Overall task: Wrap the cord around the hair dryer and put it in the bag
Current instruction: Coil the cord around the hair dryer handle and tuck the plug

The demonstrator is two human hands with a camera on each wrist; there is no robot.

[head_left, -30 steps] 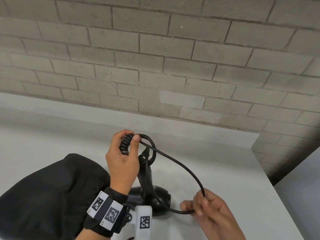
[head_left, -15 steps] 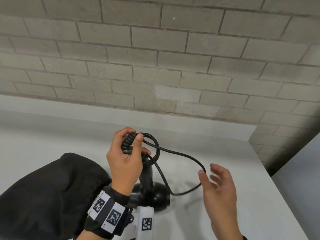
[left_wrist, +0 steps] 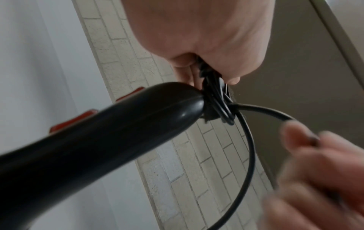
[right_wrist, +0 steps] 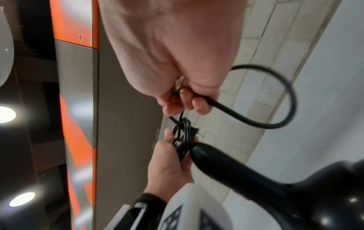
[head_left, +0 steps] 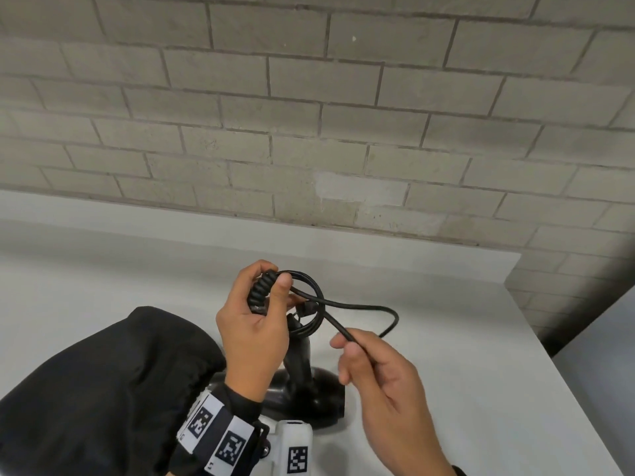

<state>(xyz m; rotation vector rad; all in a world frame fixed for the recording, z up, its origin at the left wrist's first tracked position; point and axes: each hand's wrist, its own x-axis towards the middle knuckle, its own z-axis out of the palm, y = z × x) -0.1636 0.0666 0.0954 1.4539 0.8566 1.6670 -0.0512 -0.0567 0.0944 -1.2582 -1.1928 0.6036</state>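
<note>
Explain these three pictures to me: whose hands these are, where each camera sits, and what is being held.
No machine here: a person works with bare hands and wears three cameras. One sits on the head and looks down at a white table; one sits on each wrist and looks along the fingers. The left hand grips the coiled part of the cord at the top of the hair dryer, whose handle points up from the table. The right hand pinches the loose cord, apparently to make another loop. A black bag lies on the left. The patterned squares are markers on a wristband.
</note>
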